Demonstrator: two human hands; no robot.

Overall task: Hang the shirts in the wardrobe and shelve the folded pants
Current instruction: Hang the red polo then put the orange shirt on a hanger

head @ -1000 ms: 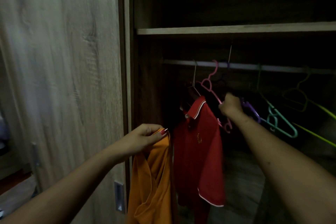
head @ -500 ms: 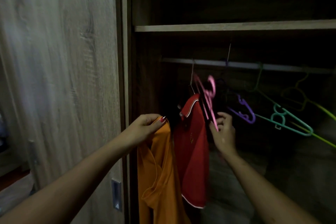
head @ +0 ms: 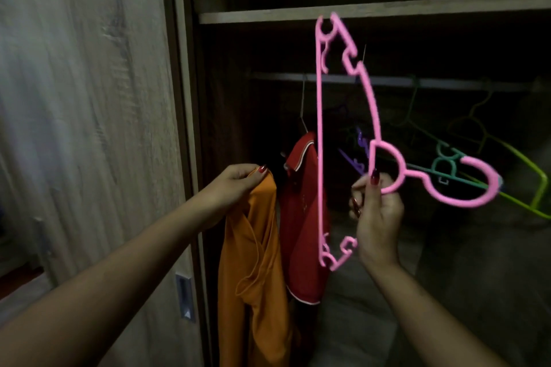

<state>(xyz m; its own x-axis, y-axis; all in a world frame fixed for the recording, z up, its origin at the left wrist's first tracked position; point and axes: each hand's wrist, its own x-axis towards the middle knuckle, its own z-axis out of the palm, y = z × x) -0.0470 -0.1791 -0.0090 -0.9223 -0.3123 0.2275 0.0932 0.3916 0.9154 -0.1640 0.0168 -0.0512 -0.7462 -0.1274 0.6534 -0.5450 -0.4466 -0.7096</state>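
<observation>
Wardrobe point(head: 357, 13) holds a red shirt point(head: 301, 217); left fingers point(head: 238, 173) pinch an orange shirt point(head: 253, 262), right fingers point(head: 374, 188) grip a pink hanger point(head: 319, 128).

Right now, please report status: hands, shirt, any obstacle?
Left hand pinches orange shirt at its top. Right hand holds pink hanger, off the rail, turned sideways. Red shirt hangs between them.

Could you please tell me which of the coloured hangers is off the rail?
The pink hanger, gripped by the right hand and turned sideways; the purple hanger, teal hanger and yellow-green hanger hang by the rail.
</observation>
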